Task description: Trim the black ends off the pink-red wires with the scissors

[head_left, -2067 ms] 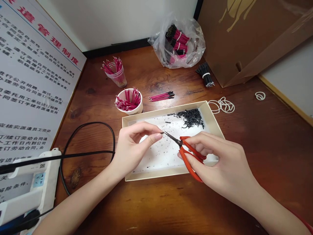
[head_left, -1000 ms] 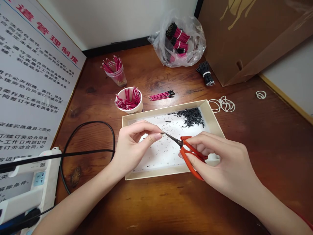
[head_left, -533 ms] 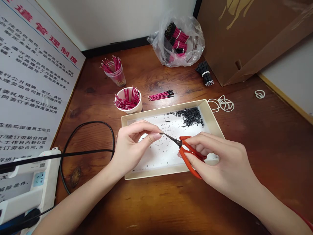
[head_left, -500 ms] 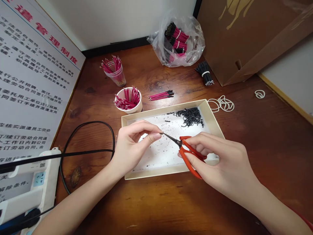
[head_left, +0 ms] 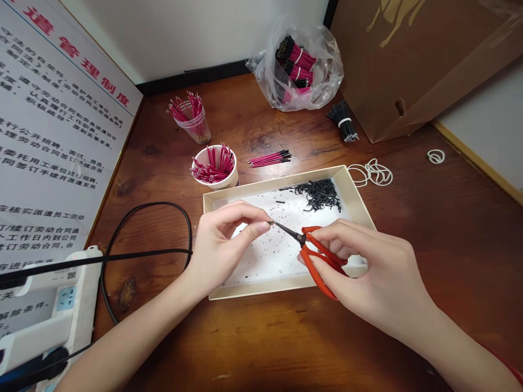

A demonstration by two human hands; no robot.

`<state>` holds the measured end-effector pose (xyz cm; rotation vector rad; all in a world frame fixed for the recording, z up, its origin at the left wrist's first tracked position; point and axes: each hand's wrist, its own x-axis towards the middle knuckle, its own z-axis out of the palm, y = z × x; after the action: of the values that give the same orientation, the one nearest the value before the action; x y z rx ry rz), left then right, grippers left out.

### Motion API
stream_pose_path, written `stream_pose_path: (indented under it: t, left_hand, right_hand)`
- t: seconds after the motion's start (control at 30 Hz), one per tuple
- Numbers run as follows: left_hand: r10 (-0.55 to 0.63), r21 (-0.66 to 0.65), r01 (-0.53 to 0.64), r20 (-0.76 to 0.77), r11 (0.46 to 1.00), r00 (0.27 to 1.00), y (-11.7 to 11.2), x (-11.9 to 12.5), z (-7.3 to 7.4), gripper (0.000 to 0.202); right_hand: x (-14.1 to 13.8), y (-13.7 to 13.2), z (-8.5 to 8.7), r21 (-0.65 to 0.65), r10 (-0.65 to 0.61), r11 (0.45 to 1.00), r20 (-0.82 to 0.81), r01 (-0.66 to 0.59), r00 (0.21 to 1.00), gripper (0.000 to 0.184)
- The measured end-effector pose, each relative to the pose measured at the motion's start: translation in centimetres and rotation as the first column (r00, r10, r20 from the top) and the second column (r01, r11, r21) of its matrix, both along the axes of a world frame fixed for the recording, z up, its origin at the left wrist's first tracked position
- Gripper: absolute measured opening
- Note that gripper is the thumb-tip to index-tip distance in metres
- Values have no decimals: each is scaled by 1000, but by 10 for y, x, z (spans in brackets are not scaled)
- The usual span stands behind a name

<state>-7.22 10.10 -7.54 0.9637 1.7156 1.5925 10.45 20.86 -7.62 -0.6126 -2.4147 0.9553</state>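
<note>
Red-handled scissors (head_left: 321, 258) are gripped in my right hand (head_left: 368, 267), thumb on one handle and fingers round the other. Their dark, narrow blades look closed or nearly so, and the tips touch the fingertips of my left hand (head_left: 232, 234). That hand is pinched shut on something too small to make out. Both hands are above a shallow cream box (head_left: 261, 291) with a white bottom. Inside it lie a heap of short black tubing pieces (head_left: 321, 195) and many tiny dark scraps.
Behind the box stand a paper cup (head_left: 216, 185) and a plastic cup (head_left: 200, 130) of pink wires, near loose black-ended wires (head_left: 269, 159). Farther back are a clear bag (head_left: 322, 90), a black wire bundle (head_left: 344, 122), white rubber bands (head_left: 378, 173) and a cardboard bag (head_left: 388, 71). A cable (head_left: 141, 255) runs left.
Almost nothing differs. Both hands and the scissors keep the same pose; the whole view has shifted only very slightly.
</note>
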Motion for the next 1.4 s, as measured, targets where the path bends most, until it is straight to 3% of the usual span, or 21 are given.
stream_pose_path:
  t: [1.4]
  left_hand:
    - [-8, -22, 7, -52, 1000, 999, -1, 0, 1, 12]
  right_hand:
    - [0, 0, 2, 12, 7, 1000, 17, -7, 1000, 11]
